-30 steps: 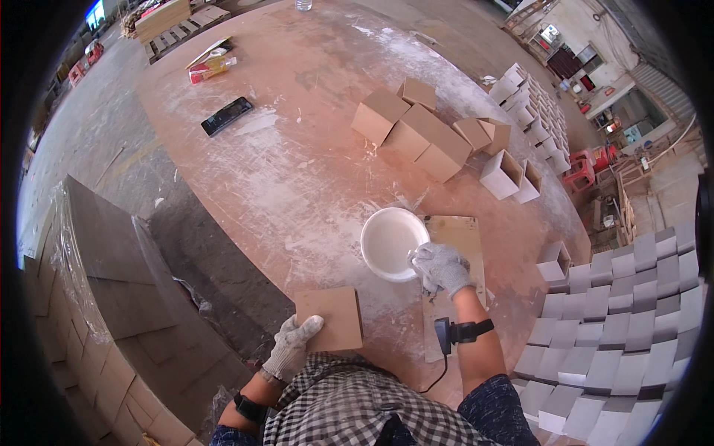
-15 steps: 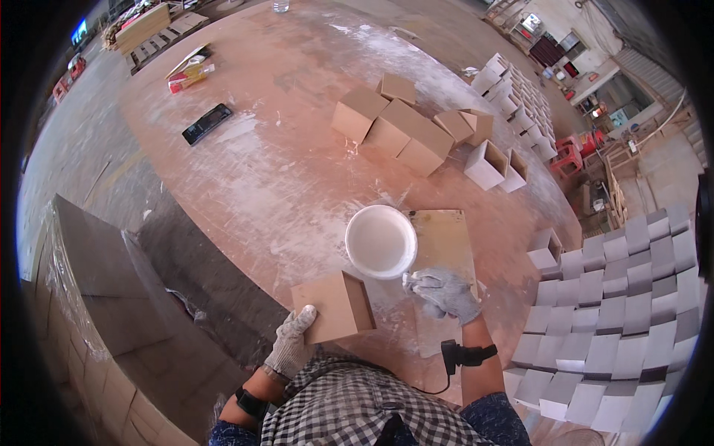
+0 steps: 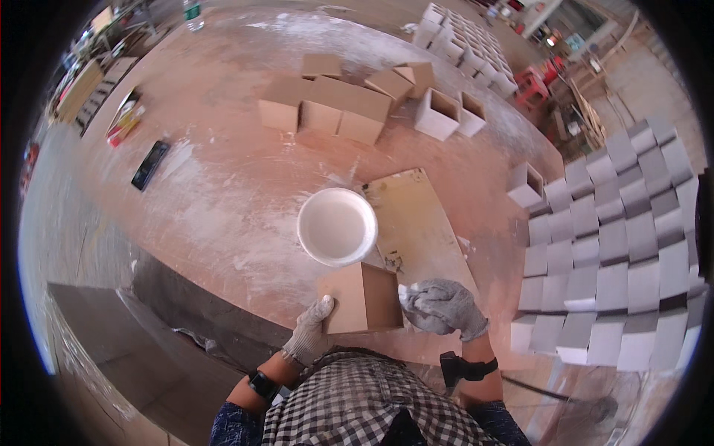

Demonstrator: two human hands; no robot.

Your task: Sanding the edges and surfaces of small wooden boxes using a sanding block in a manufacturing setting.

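A brown open box [image 3: 363, 299] sits at the desk's [image 3: 223, 193] near edge, between both gloved hands: the left hand [image 3: 311, 336] grips its left side, the right hand [image 3: 440, 306], clutching a white cloth [image 3: 413, 299], touches its right.

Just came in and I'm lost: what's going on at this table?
A person in work gloves holds a brown box at the near edge of the dusty table. The left hand steadies its left side; the right hand presses a whitish rag against its right side. A white bowl sits just beyond, beside a flat board. More boxes wait farther back.
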